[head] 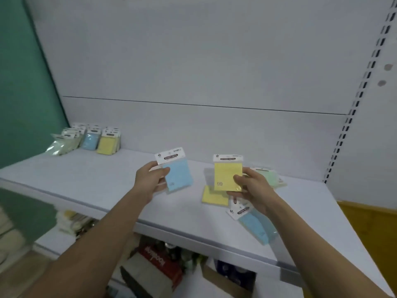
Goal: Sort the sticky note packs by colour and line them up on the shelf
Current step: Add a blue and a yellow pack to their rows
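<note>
With the left hand pinching a blue pack and the right hand a yellow pack, either slick wrapper could slip, or land in the wrong row at the shelf's back-left corner.

Shelf middle bare; sorted rows back-left, loose packs crowd right

Setting: a shop, stationery section. White retail shelf against a panelled back wall with a slotted upright for brackets. Header-carded sticky note packs stand in coloured rows; boxed stock crowds the shelf below.
</note>
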